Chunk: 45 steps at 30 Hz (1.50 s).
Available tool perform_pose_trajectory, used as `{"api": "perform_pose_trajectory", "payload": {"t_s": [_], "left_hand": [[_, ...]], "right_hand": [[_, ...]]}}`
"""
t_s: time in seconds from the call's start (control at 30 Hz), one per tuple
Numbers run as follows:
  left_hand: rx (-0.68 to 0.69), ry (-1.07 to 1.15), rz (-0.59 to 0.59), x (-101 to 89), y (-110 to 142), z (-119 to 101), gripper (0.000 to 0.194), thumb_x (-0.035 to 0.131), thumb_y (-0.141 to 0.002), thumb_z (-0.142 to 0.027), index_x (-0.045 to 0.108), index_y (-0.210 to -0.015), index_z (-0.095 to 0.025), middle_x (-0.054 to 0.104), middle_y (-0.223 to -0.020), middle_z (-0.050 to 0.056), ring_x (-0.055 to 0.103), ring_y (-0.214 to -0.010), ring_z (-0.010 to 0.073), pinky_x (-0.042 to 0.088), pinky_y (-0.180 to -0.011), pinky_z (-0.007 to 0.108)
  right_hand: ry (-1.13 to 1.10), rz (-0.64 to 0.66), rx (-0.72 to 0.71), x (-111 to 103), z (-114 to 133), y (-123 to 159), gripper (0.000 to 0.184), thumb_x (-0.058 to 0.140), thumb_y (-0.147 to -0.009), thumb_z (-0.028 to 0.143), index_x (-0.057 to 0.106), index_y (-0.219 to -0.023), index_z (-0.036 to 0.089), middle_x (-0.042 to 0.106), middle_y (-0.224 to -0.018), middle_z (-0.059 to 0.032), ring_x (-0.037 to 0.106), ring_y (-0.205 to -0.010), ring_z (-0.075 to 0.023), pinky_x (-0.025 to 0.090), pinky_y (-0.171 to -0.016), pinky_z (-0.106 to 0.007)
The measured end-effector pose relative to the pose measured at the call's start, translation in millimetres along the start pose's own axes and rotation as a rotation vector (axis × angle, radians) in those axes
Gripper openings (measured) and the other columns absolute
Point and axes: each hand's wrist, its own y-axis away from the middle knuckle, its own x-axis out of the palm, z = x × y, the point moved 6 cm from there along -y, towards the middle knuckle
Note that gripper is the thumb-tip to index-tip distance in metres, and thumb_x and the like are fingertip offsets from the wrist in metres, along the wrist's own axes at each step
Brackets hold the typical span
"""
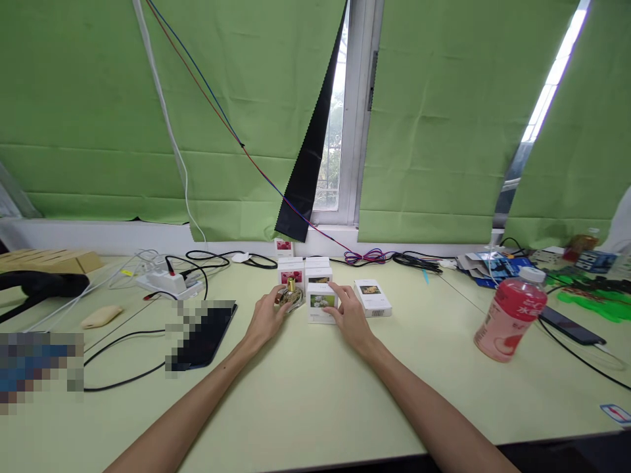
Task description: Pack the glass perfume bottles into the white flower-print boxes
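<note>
My left hand (269, 316) is wrapped round a small glass perfume bottle (290, 295) with a gold cap, lying on the pale green table (315, 387). My right hand (351, 314) grips a small white box (321, 303) with a green flower picture, fingers on its right side. Behind them stand several more small white boxes (290, 269), some with red pictures. Another white box (372, 297) lies flat just right of my right hand.
A pink drink bottle (510, 318) stands at right, with a phone (572, 326) and cables beyond it. A dark tablet (207, 334), a power strip (165, 281) and black cables lie at left. Green blinds and a window rise behind the table.
</note>
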Motion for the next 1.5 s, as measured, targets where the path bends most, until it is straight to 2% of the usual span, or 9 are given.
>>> {"api": "perform_pose_trajectory", "payload": {"t_s": [0.13, 0.3, 0.5, 0.73, 0.9, 1.03, 1.17, 1.27, 1.5], "left_hand": [[-0.027, -0.058, 0.052, -7.5, 0.9, -3.4, 0.044, 0.06, -0.081, -0.033, 0.061, -0.123, -0.02, 0.071, -0.087, 0.007, 0.064, -0.08, 0.0251, 0.047, -0.071, 0.032], [-0.032, -0.075, 0.204, -17.1, 1.5, -14.1, 0.034, 0.064, -0.072, -0.03, 0.069, -0.104, -0.02, 0.067, -0.072, 0.002, 0.059, -0.062, 0.0203, 0.042, -0.06, 0.028], [-0.02, 0.02, 0.357, -26.2, 1.4, -25.1, 0.028, 0.07, -0.061, -0.033, 0.07, -0.087, -0.022, 0.065, -0.076, -0.001, 0.055, -0.053, 0.0149, 0.041, -0.054, 0.026], [0.074, 0.148, 0.503, -17.4, 8.7, -36.0, 0.024, 0.069, -0.067, -0.036, 0.07, -0.087, -0.023, 0.067, -0.082, 0.0, 0.057, -0.057, 0.0146, 0.043, -0.056, 0.025], [0.078, 0.252, 0.46, -6.8, 13.6, -45.0, 0.029, 0.07, -0.07, -0.037, 0.071, -0.095, -0.021, 0.07, -0.088, 0.003, 0.058, -0.062, 0.0159, 0.049, -0.06, 0.028], [0.005, 0.41, 0.412, -7.1, 12.9, -47.2, 0.037, 0.067, -0.077, -0.051, 0.069, -0.094, -0.019, 0.07, -0.092, 0.006, 0.06, -0.059, 0.0155, 0.051, -0.054, 0.028], [-0.074, 0.44, 0.232, -13.7, 5.8, -35.0, 0.041, 0.055, -0.085, -0.059, 0.06, -0.087, -0.018, 0.066, -0.084, 0.004, 0.06, -0.055, 0.0141, 0.051, -0.052, 0.028], [-0.1, 0.373, 0.105, -15.3, 3.5, -23.9, 0.041, 0.057, -0.084, -0.058, 0.056, -0.098, -0.02, 0.066, -0.103, 0.007, 0.06, -0.059, 0.0124, 0.048, -0.048, 0.024], [-0.087, 0.48, 0.29, 10.7, 6.6, -20.0, 0.059, 0.054, -0.087, -0.055, 0.04, -0.135, -0.023, 0.05, -0.143, 0.017, 0.061, -0.059, 0.0094, 0.045, -0.045, 0.021]], "right_hand": [[0.003, 0.01, 0.012, 1.1, 0.8, 0.1, 0.061, 0.064, -0.086, 0.009, 0.047, -0.141, 0.029, 0.054, -0.12, -0.0086, 0.062, -0.071, -0.0152, 0.056, -0.073, -0.035], [0.004, 0.009, 0.003, 4.3, 6.0, 0.5, 0.06, 0.06, -0.087, 0.008, 0.046, -0.143, 0.028, 0.053, -0.122, -0.0106, 0.064, -0.076, -0.0173, 0.057, -0.075, -0.037], [-0.041, -0.005, -0.013, 11.1, 9.7, 1.5, 0.057, 0.053, -0.091, 0.008, 0.04, -0.144, 0.023, 0.053, -0.126, -0.0143, 0.066, -0.087, -0.0213, 0.056, -0.084, -0.043], [-0.103, -0.002, -0.07, 19.5, 8.3, -0.3, 0.059, 0.048, -0.093, 0.01, 0.035, -0.148, 0.022, 0.056, -0.129, -0.0139, 0.064, -0.097, -0.0219, 0.054, -0.091, -0.042], [-0.147, 0.045, -0.113, 26.5, 7.6, 0.2, 0.067, 0.042, -0.092, 0.008, 0.025, -0.155, 0.025, 0.057, -0.135, -0.0124, 0.063, -0.108, -0.0224, 0.054, -0.094, -0.042], [-0.137, 0.05, -0.161, 26.7, 10.2, 0.6, 0.071, 0.04, -0.092, 0.008, 0.02, -0.157, 0.027, 0.051, -0.145, -0.0106, 0.053, -0.128, -0.0236, 0.049, -0.104, -0.045], [-0.133, 0.047, -0.133, 27.6, 9.1, 0.7, 0.067, 0.039, -0.094, 0.012, 0.021, -0.157, 0.027, 0.047, -0.149, -0.0098, 0.048, -0.134, -0.0236, 0.045, -0.108, -0.045], [-0.133, 0.052, -0.107, 29.0, 7.9, 1.1, 0.065, 0.038, -0.096, 0.014, 0.021, -0.157, 0.026, 0.048, -0.148, -0.0096, 0.048, -0.134, -0.0232, 0.044, -0.108, -0.045], [-0.145, 0.065, -0.127, 28.5, 12.2, 2.7, 0.062, 0.041, -0.096, 0.015, 0.026, -0.155, 0.025, 0.054, -0.141, -0.0115, 0.057, -0.12, -0.0234, 0.05, -0.101, -0.044]]}}
